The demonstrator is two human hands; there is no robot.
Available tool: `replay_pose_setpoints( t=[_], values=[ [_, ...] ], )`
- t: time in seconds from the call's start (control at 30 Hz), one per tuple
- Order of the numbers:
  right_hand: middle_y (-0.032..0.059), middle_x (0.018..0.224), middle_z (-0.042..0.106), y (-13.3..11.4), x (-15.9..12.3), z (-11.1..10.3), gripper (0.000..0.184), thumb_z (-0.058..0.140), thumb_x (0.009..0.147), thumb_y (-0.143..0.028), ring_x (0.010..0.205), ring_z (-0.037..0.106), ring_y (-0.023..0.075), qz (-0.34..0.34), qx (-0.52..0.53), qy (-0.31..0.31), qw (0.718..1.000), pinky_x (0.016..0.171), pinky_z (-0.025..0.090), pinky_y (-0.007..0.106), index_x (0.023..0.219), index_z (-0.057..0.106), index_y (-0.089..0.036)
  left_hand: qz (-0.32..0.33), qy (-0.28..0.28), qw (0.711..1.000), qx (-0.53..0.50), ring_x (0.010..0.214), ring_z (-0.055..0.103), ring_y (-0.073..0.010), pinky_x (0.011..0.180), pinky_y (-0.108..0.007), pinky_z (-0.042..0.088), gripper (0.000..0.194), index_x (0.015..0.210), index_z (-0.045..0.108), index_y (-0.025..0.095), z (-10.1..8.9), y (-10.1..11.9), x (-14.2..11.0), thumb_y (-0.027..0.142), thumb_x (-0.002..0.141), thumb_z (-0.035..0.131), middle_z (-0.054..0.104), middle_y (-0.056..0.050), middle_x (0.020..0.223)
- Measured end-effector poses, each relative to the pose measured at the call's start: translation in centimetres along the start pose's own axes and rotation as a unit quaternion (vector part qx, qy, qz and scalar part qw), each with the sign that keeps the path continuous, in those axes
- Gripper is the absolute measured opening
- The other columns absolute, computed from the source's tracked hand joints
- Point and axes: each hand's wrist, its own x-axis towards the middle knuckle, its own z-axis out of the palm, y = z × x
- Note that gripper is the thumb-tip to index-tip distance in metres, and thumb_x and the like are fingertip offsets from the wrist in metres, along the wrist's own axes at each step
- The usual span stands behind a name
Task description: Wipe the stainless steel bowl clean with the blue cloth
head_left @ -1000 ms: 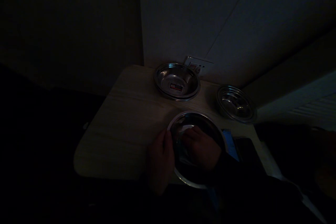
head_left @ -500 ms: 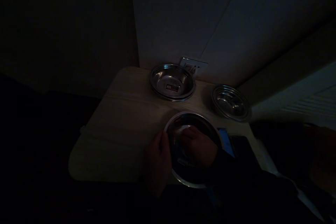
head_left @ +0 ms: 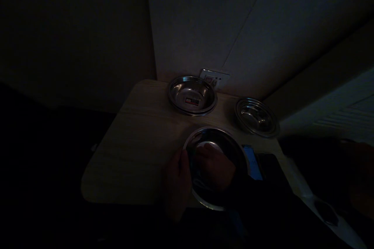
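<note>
A shiny metal basin point(head_left: 233, 151) rests near the front of the wooden table. My left hand point(head_left: 177, 183) grips its left rim, thumb along the edge and the other fingers outside. Inside the basin, my right hand point(head_left: 214, 165) is closed with its fingers curled down against the bottom. Darkness hides whether those fingers hold anything. A dark sleeve covers the right forearm and passes over the basin's right rim.
Stacked metal basins point(head_left: 193, 95) with a red and black label stand at the back, and smaller metal bowls point(head_left: 257, 117) at the back right. A lit phone screen point(head_left: 253, 162) lies right of the basin on the table point(head_left: 128, 151). A wall socket point(head_left: 214, 78) is behind.
My right hand has shifted slightly left and down inside the basin. My left hand stays on the rim. The view has tilted slightly, so the table appears a little lower.
</note>
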Motion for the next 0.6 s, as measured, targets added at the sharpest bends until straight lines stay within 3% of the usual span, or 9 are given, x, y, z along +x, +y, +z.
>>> replay_pose_setpoints(
  t=[0.2, 0.33, 0.4, 0.53, 0.6],
  values=[
    [0.0091, 0.087, 0.06, 0.2, 0.5, 0.1, 0.018, 0.048, 0.081, -0.009, 0.089, 0.049, 0.0191, 0.08, -0.021, 0.043, 0.996, 0.081, 0.037, 0.029, 0.085, 0.065, -0.012, -0.003, 0.005, 1.0, -0.007, 0.076, 0.063, -0.0172, 0.067, -0.025, 0.046, 0.034, 0.088, 0.065, 0.016, 0.1, 0.1, 0.0, 0.036, 0.085, 0.037, 0.07, -0.008, 0.086],
    [0.0086, 0.096, 0.061, -0.3, 0.1, 0.1, 0.017, 0.05, 0.081, -0.011, 0.091, 0.05, 0.0178, 0.012, 0.008, 0.0, 1.0, 0.085, 0.036, 0.029, 0.088, 0.065, -0.014, -0.013, 0.014, 1.0, -0.009, 0.071, 0.063, -0.0173, 0.067, -0.025, 0.046, 0.033, 0.084, 0.065, 0.016, 0.1, 0.3, -0.1, 0.034, 0.084, 0.038, 0.069, -0.007, 0.08],
    [0.0081, 0.096, 0.061, -0.2, 0.1, -0.1, 0.017, 0.049, 0.082, -0.012, 0.09, 0.05, 0.0175, 0.011, 0.008, -0.009, 1.0, 0.084, 0.037, 0.029, 0.089, 0.064, -0.015, -0.009, 0.005, 1.0, -0.013, 0.07, 0.062, -0.0169, 0.066, -0.025, 0.045, 0.033, 0.082, 0.065, 0.016, 0.0, 0.3, -0.1, 0.035, 0.085, 0.037, 0.069, -0.007, 0.078],
    [0.0109, 0.096, 0.06, 0.7, 0.8, -0.5, 0.018, 0.046, 0.083, -0.012, 0.093, 0.051, 0.019, 0.114, -0.03, 0.037, 0.992, 0.084, 0.037, 0.03, 0.089, 0.063, -0.013, -0.015, 0.001, 1.0, -0.014, 0.071, 0.062, -0.0168, 0.065, -0.025, 0.045, 0.033, 0.084, 0.064, 0.016, 0.1, 0.2, -0.3, 0.036, 0.085, 0.037, 0.069, -0.006, 0.08],
    [0.0126, 0.098, 0.06, 0.7, 1.1, -0.5, 0.018, 0.045, 0.083, -0.012, 0.094, 0.05, 0.0193, 0.131, -0.034, 0.049, 0.99, 0.086, 0.036, 0.03, 0.09, 0.062, -0.011, -0.018, 0.003, 1.0, -0.016, 0.072, 0.062, -0.0171, 0.066, -0.026, 0.045, 0.034, 0.086, 0.064, 0.016, 0.2, 0.2, -0.3, 0.036, 0.085, 0.036, 0.069, -0.007, 0.082]
  ],
)
